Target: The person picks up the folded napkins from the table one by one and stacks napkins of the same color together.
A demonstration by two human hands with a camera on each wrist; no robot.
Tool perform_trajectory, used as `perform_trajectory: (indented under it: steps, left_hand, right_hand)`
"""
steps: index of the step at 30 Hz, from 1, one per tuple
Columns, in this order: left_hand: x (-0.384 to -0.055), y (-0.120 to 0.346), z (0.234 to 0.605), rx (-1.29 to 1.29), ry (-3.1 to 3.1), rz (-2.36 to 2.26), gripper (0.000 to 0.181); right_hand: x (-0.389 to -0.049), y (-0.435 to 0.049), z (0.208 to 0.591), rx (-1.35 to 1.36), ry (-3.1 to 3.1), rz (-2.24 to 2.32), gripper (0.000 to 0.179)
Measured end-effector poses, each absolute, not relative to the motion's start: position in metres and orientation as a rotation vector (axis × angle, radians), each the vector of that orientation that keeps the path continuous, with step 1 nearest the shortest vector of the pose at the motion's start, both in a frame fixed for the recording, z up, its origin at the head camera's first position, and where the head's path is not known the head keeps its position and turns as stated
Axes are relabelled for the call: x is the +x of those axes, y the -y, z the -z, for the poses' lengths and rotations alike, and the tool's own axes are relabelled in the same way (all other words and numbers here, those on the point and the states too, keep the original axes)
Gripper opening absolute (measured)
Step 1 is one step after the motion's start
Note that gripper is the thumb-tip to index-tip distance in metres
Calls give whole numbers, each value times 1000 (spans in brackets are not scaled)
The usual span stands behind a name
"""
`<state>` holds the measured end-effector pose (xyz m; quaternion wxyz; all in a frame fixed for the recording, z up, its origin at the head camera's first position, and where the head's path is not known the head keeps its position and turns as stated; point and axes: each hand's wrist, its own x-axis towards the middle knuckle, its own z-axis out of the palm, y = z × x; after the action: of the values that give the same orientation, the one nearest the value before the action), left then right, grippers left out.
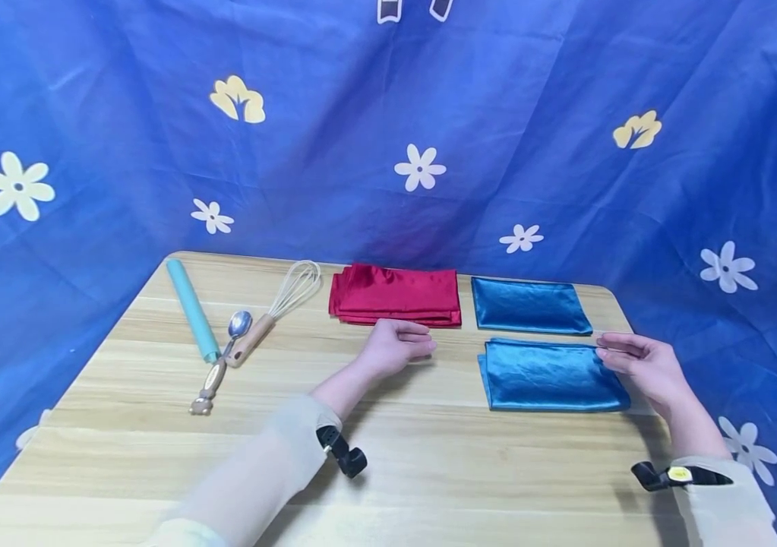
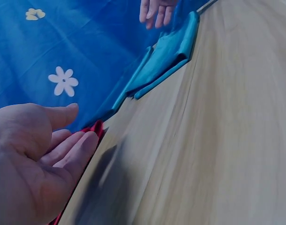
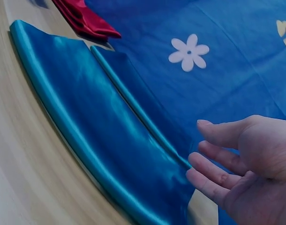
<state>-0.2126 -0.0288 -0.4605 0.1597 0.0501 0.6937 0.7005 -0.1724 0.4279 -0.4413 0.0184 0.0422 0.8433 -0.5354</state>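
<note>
Leftmost lie a teal roll (image 1: 193,310), spoon (image 1: 220,363) and whisk (image 1: 266,323). Your left hand (image 1: 393,351), fingers relaxed, is just before the folded red cloth (image 1: 398,294). Then come the rear blue cloth (image 1: 532,306) and front blue cloth (image 1: 552,376); your right hand (image 1: 649,370), loosely extended, is at the latter's right end.

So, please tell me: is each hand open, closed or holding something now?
Left hand: open, holding nothing, near the red cloth.
Right hand: open, holding nothing, by the nearer blue cloth.
</note>
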Motion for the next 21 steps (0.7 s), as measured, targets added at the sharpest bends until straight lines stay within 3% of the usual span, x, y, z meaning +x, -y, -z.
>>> perform_trajectory:
  steps: [8, 16, 21]
  left_hand:
    - [-214, -3, 461, 96, -1833, -2034, 45]
    - [-213, -34, 470, 34, -1792, -2017, 44]
    - [-211, -46, 475, 7, -1827, -1999, 40]
  right_hand:
    - [-171, -449, 452, 209, -2505, 1846, 40]
    - [-170, -462, 465, 297, -2551, 1785, 62]
    - [-168, -465, 472, 308, -2621, 1674, 64]
